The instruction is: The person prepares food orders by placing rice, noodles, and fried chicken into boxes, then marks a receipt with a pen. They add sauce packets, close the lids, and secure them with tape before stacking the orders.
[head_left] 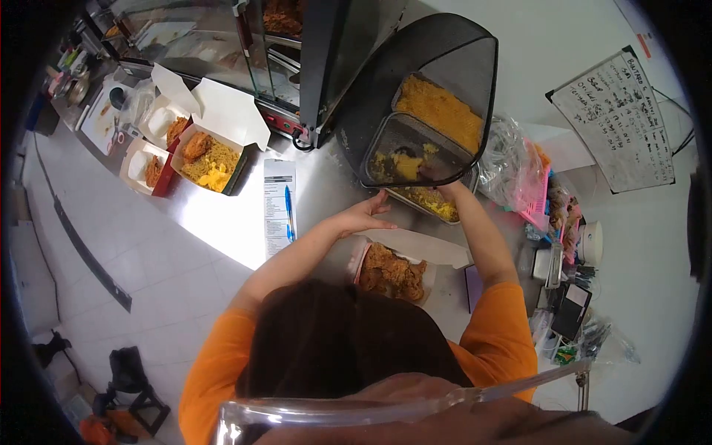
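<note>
My left hand (363,214) is held out at the near edge of a black mesh food cover (445,52), fingers apart and nothing seen in them. My right hand (439,182) reaches in under the cover's near rim; the mesh blurs its fingers. Beneath the mesh are a tray of orange-yellow food (439,111) and a tray with yellow pieces (406,165). Another tray of yellow food (426,204) shows just outside the rim, under my right wrist. Nearer my body, an open cardboard box (437,248) holds fried chicken (389,271).
To the left stand open meal boxes (241,159) with rice, chicken and egg. A printed slip (276,204) and blue pen (289,211) lie on the steel counter (222,230). A glass display case (200,44) rises behind. Plastic bags (508,163) and a pink basket (534,200) crowd the right.
</note>
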A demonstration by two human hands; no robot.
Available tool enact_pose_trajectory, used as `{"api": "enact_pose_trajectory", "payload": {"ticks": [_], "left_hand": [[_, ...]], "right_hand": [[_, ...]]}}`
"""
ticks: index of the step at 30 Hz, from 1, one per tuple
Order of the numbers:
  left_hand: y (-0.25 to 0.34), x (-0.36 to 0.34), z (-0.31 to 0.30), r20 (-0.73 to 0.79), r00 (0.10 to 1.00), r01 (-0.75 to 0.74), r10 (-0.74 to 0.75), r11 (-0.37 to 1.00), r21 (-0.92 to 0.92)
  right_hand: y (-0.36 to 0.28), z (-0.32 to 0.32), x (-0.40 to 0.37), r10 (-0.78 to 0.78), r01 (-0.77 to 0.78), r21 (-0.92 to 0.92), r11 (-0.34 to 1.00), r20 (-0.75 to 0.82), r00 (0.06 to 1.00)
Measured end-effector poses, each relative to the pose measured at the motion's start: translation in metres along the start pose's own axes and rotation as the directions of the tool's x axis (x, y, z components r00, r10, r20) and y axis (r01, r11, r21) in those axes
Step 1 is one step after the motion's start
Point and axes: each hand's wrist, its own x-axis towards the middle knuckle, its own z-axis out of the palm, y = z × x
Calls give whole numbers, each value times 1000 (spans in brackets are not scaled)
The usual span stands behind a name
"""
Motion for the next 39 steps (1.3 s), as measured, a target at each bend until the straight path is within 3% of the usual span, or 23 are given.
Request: {"api": "enact_pose_trajectory", "payload": {"ticks": [3,6,9,11,12,13,14,16,18,20,23,27,29,30,31,33,37,39], "left_hand": [[2,-1,2,-13,1000,3,-4,998,-62],[1,-4,2,-46,998,-50,50,999,5],[-8,-9,-4,-84,995,43,-45,999,-26],[-3,-31,-6,-89,994,55,-57,998,-21],[-2,-46,-7,-101,993,59,-60,998,-20],[-4,-64,-10,-125,992,18,-16,1000,11],[-7,-85,-13,-150,988,-20,27,999,47],[-16,-129,-22,-221,973,-45,64,995,88],[-32,-175,-35,-302,952,-23,49,996,90],[-40,-218,-44,-406,913,-23,30,999,23],[-50,-270,-55,-554,831,-18,-52,992,-121],[-40,-321,-77,-641,758,74,-116,993,-92],[-38,-343,-90,-655,753,9,-65,996,-88],[-37,-354,-96,-661,749,-24,-40,996,-87],[-37,-366,-102,-677,736,-29,-31,997,-77],[-35,-392,-111,-708,706,-41,-12,998,-57],[-50,-447,-131,-770,636,-54,-46,993,-105],[-67,-470,-142,-805,583,-21,-107,989,-146]], "right_hand": [[-7,0,4,50,-32,114,993,-155,987],[-25,10,-9,59,-17,363,931,-105,993],[-69,35,-62,17,50,492,869,-131,991],[-35,2,-69,-55,71,306,949,-60,997],[-63,12,-108,-67,74,160,984,-51,996],[-63,10,-131,-46,61,95,994,-153,987],[-71,15,-157,33,0,111,994,-296,955],[-48,-13,-196,-42,55,45,997,-251,967],[-68,8,-245,-36,44,12,999,-375,926],[-83,19,-278,52,-67,-31,997,-349,936],[-99,52,-280,37,-30,39,999,-200,979],[-130,147,-217,49,-56,118,991,62,997],[-152,222,-169,23,-47,136,990,175,984],[-164,260,-145,15,-48,141,989,227,974],[-182,295,-120,5,-59,130,990,383,924],[-204,370,-69,-56,-47,203,978,475,878],[-234,485,41,-150,-43,314,948,563,813],[-244,531,86,-209,106,266,958,398,893]]}}
